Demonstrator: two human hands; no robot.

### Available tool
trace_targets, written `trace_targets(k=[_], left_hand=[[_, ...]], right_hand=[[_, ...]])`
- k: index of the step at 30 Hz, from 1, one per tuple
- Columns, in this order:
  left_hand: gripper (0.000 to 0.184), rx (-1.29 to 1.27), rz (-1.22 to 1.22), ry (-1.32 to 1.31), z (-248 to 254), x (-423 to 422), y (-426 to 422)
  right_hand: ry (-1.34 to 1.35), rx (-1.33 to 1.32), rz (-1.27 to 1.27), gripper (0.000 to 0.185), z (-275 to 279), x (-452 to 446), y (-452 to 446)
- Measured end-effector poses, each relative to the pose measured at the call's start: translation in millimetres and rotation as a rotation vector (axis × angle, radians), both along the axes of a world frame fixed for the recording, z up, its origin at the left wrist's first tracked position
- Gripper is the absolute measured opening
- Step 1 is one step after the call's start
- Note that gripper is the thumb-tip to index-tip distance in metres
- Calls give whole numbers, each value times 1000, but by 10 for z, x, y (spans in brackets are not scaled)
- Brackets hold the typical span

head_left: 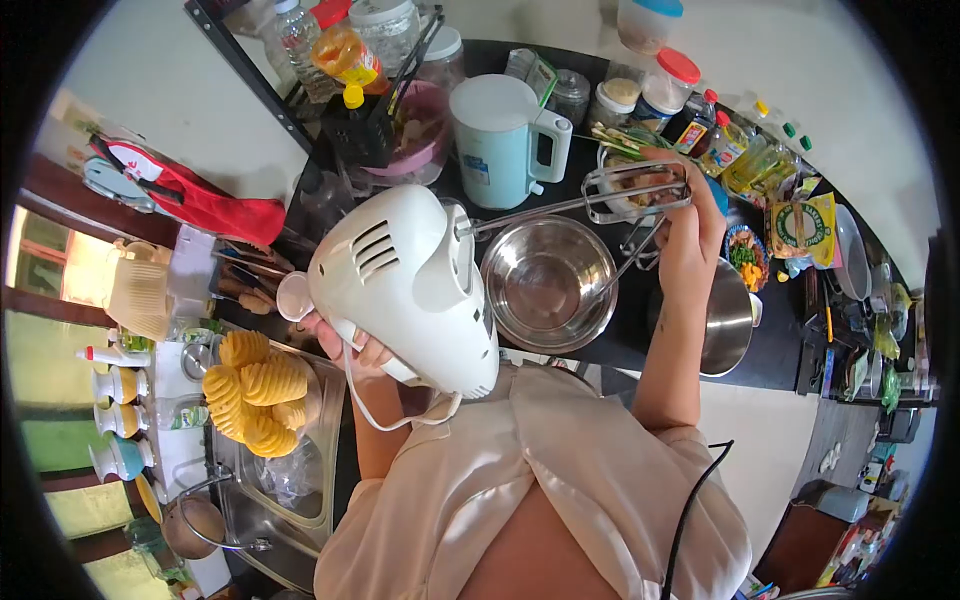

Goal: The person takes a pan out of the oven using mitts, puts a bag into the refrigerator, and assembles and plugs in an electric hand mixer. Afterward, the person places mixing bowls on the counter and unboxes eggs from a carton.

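My left hand (355, 350) is wrapped round the handle of a white electric hand mixer (410, 290), tilted in front of my chest. One metal beater (635, 192) runs from the mixer's socket to my right hand (685, 215), whose fingers are closed at its wire loops. A second beater (642, 245) is just below that hand, its shaft slanting over the bowl; whether my fingers grip it too, I cannot tell. Under the beaters stands a shiny steel bowl (535, 290). A small pale cup-like piece (295, 297) shows beside my left hand.
A light blue electric kettle (495, 150) and a pink bowl (425, 130) stand behind the mixer. Bottles (725, 145) and jars line the back. A steel pot (728, 325) is at right. At left, cut yellow fruit (260, 395) lies by the sink (320, 490).
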State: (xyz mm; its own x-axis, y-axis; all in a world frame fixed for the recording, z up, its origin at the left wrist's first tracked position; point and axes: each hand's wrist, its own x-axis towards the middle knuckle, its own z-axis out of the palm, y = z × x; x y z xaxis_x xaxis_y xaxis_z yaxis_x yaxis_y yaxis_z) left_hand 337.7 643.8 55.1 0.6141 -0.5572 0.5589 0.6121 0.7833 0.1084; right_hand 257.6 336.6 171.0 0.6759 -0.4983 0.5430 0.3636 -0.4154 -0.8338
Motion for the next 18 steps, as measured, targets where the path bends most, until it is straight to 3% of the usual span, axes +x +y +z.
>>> trace_targets(k=[3, 5, 6, 8, 10, 13, 18], left_hand=[[68, 30, -4, 1, 0, -59, -87], [67, 61, -19, 8, -23, -95, -187], [66, 72, -29, 12, -44, -111, -243], [65, 83, -47, 15, -71, -151, -355], [64, 98, -57, 15, -81, -189, -439], [62, 111, -36, 12, -54, -218, -432], [59, 90, 36, -10, 94, -245, -295]], right_hand=[[11, 54, 26, 35, 73, -14, -78], [190, 89, 249, 38, 184, -36, -214], [189, 93, 241, 38, 175, -29, -226], [-49, 92, 364, 44, 177, 16, -188], [-103, 96, 391, 48, 198, 46, -184], [102, 80, 428, 46, 207, 142, -281], [161, 81, 433, 42, 57, 126, -342]])
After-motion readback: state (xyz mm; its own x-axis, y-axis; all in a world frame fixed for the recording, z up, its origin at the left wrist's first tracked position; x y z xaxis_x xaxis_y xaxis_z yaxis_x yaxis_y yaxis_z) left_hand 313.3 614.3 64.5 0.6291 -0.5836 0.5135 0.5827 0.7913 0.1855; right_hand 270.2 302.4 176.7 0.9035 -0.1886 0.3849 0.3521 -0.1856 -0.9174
